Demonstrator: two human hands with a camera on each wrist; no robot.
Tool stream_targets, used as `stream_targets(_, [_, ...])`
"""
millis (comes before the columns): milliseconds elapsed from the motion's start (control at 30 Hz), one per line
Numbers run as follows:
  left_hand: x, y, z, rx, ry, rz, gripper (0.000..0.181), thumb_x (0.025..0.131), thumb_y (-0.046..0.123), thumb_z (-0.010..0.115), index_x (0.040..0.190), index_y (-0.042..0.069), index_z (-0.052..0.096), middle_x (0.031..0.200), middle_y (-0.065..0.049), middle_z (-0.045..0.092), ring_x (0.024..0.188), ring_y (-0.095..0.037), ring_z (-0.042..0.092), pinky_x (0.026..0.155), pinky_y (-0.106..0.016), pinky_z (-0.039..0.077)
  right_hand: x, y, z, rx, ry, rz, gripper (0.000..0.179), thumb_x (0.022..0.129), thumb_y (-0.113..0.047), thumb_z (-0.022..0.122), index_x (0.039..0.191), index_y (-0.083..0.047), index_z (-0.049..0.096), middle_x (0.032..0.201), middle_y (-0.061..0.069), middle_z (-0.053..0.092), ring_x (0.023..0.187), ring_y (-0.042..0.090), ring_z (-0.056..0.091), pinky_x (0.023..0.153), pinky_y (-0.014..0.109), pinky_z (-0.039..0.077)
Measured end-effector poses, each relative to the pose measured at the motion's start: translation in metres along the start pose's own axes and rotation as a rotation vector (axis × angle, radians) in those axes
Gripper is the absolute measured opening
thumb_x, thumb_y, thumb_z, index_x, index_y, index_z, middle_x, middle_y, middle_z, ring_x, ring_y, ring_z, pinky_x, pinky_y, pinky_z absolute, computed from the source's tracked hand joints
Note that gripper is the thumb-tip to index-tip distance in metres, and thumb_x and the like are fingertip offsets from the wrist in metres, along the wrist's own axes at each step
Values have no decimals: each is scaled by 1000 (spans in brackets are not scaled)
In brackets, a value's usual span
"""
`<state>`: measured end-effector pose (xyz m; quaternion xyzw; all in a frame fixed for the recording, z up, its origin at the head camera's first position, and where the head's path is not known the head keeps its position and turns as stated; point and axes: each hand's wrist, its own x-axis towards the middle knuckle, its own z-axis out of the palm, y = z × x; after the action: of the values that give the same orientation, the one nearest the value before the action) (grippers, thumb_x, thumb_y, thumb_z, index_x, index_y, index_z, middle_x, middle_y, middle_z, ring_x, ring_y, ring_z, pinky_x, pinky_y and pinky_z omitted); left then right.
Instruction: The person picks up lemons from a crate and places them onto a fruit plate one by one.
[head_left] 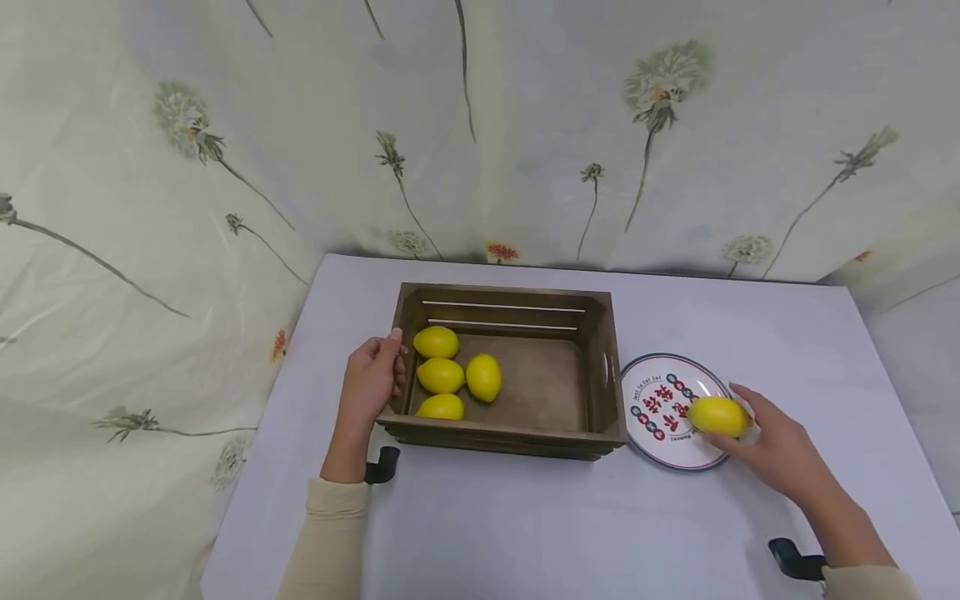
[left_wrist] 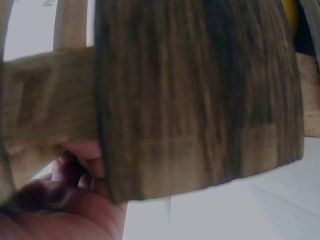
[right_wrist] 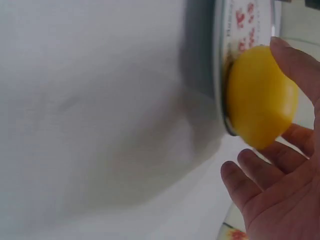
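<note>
A brown slatted wooden crate [head_left: 502,438] stands on the table with several yellow lemons [head_left: 441,376] in its left part. At the crate's left end, my left hand [head_left: 369,382] grips the wood, its thumb near the top edge. In the left wrist view, curled fingers [left_wrist: 92,160] show beside a wooden slat [left_wrist: 200,100], which partly hides them. My right hand [head_left: 780,446] holds another lemon [head_left: 716,415] between thumb and fingers, over the right part of a round plate [head_left: 663,365] with red lettering. The right wrist view shows this lemon [right_wrist: 262,95] close to the plate's rim.
The plate sits close against the crate's right end. A white cloth [head_left: 540,525] covers the table, and a curtain with a dandelion print [head_left: 525,167] hangs behind it and at the left. Each wrist carries a black camera mount [head_left: 382,465].
</note>
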<state>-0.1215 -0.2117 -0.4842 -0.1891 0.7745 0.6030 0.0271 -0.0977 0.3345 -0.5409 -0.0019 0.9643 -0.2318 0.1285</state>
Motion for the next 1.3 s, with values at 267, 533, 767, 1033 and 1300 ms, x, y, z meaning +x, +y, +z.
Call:
stream_targets(267, [-2,3,0,4,-7,-10,53,109,49,51,113,-2,65,78,-7,59,67,-22,55,58,-27,52,-3,-26,-23,5,41,-44,106,88,-48,83,163,-1,24,153,41,34,122,66,43,91,78,43])
stream_targets(533, [-4,7,2,27,2,-11,53,109,47,52,116,-3,67,81,-10,60,72,-24,65,68,-32,61,-7,-70,-58,55,84,-170,107,86,-43,87,166,-10,24,159,31,36,130,64,43,92,80,39])
stream_targets(767, [-4,9,1,86,1,2,53,111,45,49,117,-4,66,83,-13,64,71,-25,71,72,-39,63,-5,-113,-81,44,82,-314,104,84,-36,90,166,-17,28,160,23,40,132,58,46,95,78,41])
stream_targets(1033, [-4,15,0,203,-55,6,50,114,41,40,117,-5,61,87,-14,65,80,-32,70,74,-39,60,12,-173,-102,-34,-2,-476,97,86,-34,88,164,-18,33,160,19,43,140,48,45,103,71,41])
stream_targets(1300, [-1,15,3,455,-14,48,51,114,41,35,112,-4,58,82,-14,57,69,-28,55,58,-33,48,25,-224,-101,19,-106,-614,90,88,-40,86,161,-16,39,165,6,38,147,32,41,112,61,39])
